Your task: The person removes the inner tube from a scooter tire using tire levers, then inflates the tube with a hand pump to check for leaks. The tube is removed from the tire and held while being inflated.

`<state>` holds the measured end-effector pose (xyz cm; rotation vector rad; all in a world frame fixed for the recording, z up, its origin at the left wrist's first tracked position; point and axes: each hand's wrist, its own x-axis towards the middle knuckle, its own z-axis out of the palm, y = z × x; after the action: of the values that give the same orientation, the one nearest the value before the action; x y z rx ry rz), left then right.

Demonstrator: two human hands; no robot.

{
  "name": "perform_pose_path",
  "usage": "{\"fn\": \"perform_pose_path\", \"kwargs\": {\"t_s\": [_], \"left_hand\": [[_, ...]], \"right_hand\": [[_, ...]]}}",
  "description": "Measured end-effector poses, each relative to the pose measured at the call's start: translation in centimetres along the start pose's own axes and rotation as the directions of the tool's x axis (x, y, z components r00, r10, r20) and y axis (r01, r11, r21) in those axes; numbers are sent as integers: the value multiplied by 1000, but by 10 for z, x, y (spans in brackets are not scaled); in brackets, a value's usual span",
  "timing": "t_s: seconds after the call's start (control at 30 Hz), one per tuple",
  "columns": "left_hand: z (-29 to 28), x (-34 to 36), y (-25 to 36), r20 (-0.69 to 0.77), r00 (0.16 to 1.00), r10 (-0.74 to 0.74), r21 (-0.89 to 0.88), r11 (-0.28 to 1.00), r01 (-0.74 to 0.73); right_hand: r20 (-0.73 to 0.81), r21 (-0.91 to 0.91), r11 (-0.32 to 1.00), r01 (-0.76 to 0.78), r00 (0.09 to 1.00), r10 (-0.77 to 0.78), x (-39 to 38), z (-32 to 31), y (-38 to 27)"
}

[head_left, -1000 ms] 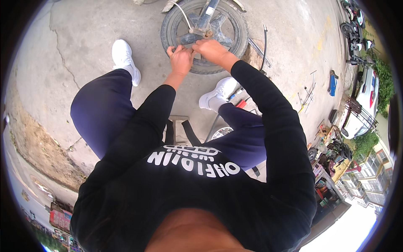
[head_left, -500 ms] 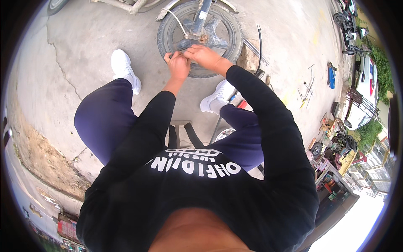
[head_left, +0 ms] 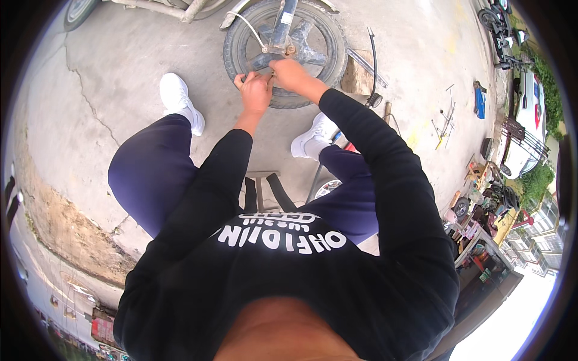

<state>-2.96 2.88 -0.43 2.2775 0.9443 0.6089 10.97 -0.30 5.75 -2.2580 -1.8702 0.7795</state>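
Observation:
A scooter or motorcycle wheel with a dusty black tyre (head_left: 339, 55) and dark, broad spokes (head_left: 310, 56) stands in front of me, joined at its hub to a fork leg (head_left: 282, 30). Both my hands meet at the near side of its rim. My left hand (head_left: 255, 91) is closed, its fingers curled by the rim and the inner tyre edge. Beside it, my right hand (head_left: 291, 74) pinches with its fingertips close to the left fingers. Whatever small thing lies between them is hidden. A thin pale cable (head_left: 251, 29) hangs left of the fork.
Right of the wheel are a wooden block (head_left: 357, 79), a black hose (head_left: 373, 53) and a metal bar. Cross-shaped wrenches (head_left: 445, 123) and a blue tool (head_left: 480, 101) lie farther right. My white shoes (head_left: 178, 100) flank the wheel. Another vehicle's wheel (head_left: 80, 12) is far left.
My right fingers have curled in more tightly and shifted slightly by the left hand. The left hand stays at the rim. The view has tilted a little.

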Motion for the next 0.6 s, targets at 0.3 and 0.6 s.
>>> {"fn": "perform_pose_path", "kwargs": {"t_s": [0.3, 0.6], "left_hand": [[0, 1, -8, 14, 1000, -13, 41, 999, 12], [-5, 4, -6, 45, 999, -9, 33, 999, 8]], "right_hand": [[96, -16, 971, -240, 966, 240, -10, -17, -19], [143, 201, 897, -393, 918, 371, 4, 1, -2]]}}
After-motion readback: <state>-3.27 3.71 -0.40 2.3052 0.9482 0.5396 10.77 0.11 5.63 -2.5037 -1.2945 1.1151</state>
